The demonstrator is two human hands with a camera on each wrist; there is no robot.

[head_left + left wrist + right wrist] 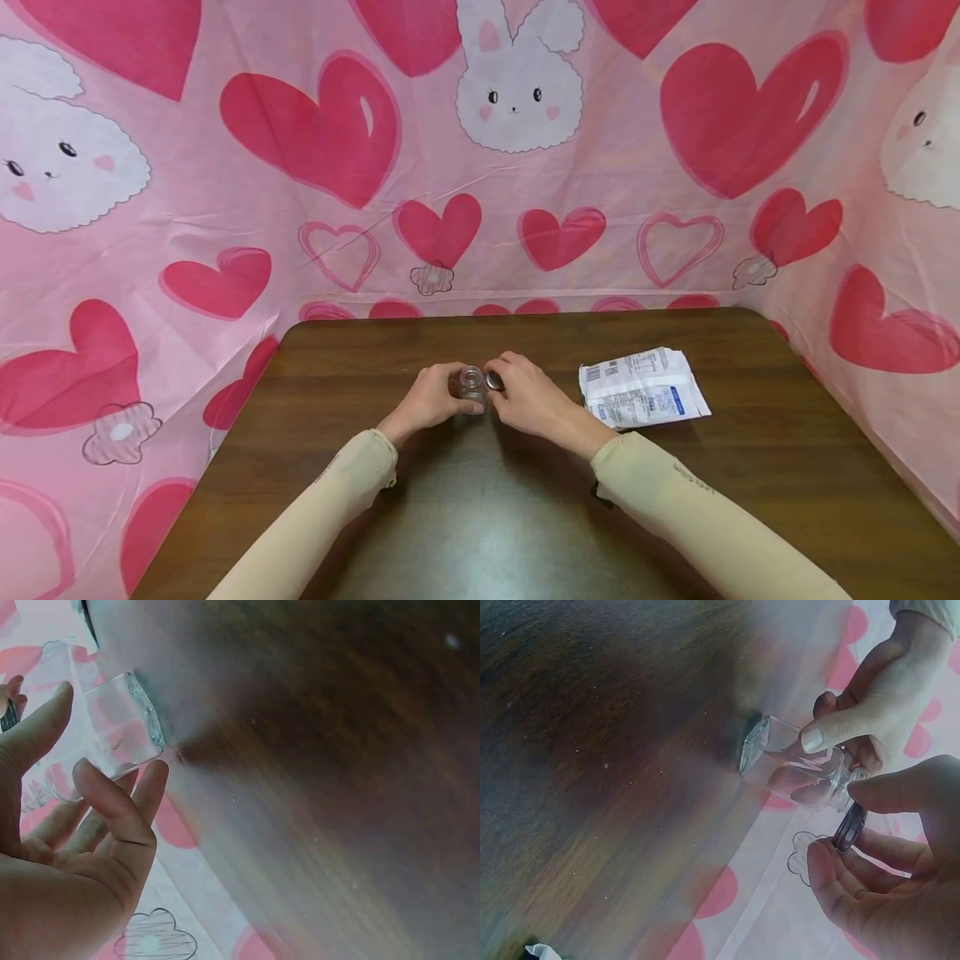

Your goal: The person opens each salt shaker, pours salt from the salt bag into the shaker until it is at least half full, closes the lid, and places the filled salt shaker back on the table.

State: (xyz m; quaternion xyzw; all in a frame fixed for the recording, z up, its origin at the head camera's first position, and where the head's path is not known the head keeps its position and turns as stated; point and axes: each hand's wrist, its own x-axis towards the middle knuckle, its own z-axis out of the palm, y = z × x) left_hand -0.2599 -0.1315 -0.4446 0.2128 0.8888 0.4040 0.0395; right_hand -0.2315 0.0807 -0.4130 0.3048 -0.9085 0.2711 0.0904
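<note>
A small clear glass jar [472, 385] stands upright on the table, its round mouth uncovered. My left hand [432, 397] holds it from the left, thumb on the near side and fingers behind. In the left wrist view the jar [124, 724] sits between the thumb and fingers of that hand [82, 825]. My right hand [528, 398] pinches a dark, shiny round lid [494, 381] just right of the jar's mouth. The right wrist view shows the lid [850, 827] on edge between thumb and fingers, beside the jar's neck and off it.
A white printed packet [643, 388] lies on the brown wooden table [480, 500], right of my right hand. Pink cloth [517, 175] with hearts and rabbits hangs behind the table and along both sides.
</note>
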